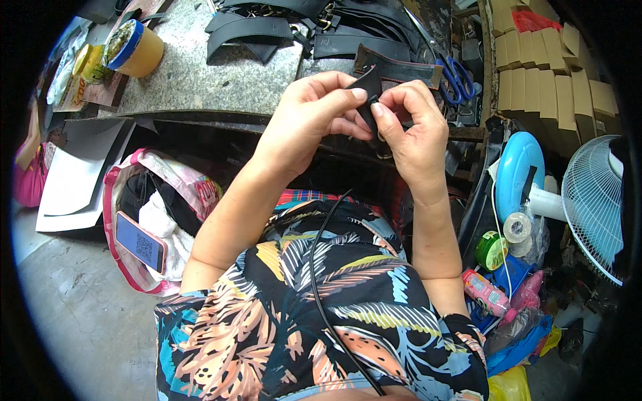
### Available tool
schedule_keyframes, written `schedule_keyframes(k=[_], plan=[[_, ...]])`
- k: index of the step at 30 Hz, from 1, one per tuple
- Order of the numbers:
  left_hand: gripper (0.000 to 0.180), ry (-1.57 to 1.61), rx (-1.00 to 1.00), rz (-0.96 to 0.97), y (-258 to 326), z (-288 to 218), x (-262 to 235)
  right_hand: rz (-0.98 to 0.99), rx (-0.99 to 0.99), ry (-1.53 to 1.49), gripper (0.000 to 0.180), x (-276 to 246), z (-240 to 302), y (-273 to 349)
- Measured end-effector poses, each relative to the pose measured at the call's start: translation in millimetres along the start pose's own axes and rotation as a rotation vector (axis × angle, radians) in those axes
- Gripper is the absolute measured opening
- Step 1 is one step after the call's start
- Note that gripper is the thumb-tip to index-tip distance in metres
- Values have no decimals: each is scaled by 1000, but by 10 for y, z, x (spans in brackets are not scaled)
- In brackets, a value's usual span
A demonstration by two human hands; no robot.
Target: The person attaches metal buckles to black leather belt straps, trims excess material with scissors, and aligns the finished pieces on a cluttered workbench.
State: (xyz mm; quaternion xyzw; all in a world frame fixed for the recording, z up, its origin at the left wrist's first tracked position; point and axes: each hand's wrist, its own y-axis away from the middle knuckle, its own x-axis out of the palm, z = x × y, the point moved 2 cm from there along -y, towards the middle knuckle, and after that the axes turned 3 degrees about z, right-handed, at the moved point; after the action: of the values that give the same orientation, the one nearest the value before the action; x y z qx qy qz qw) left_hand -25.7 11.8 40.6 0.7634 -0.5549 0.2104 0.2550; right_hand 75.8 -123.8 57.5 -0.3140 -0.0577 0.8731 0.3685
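Both hands meet in front of the workbench on one small black strap piece (370, 87). My left hand (311, 113) pinches its upper end between thumb and fingers. My right hand (416, 130) grips the lower part with thumb and forefinger, where a small metal ring (382, 138) hangs below. More black straps (267, 30) lie in a pile on the grey stone slab (194, 83) just beyond the hands.
Blue-handled scissors (458, 77) lie right of the straps. A yellow tub with a blue rim (137, 47) stands at the slab's left. Cardboard boxes (548, 80) are stacked at right, above a white fan (595, 200), tape rolls (493, 248) and bottles. An open bag with a phone (140, 242) sits on the floor at left.
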Motion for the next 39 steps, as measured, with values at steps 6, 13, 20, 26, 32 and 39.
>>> schedule_keyframes(k=[6,13,20,26,32,39], plan=[[19,-110,38,36,-47,-31,1,96,288,-464,12,7,-159,-24],[9,-645,276,-172,66,7,112,112,223,-272,9,30,-168,1],[15,-749,435,-190,40,136,147,99,354,-441,11,11,-246,-30],[29,-788,450,-180,-15,190,166,92,371,-683,19,2,-317,-27],[24,-929,476,-213,-26,121,184,73,310,-655,18,22,-298,14],[22,-950,586,-230,-3,84,223,117,296,-576,12,-50,-264,44]])
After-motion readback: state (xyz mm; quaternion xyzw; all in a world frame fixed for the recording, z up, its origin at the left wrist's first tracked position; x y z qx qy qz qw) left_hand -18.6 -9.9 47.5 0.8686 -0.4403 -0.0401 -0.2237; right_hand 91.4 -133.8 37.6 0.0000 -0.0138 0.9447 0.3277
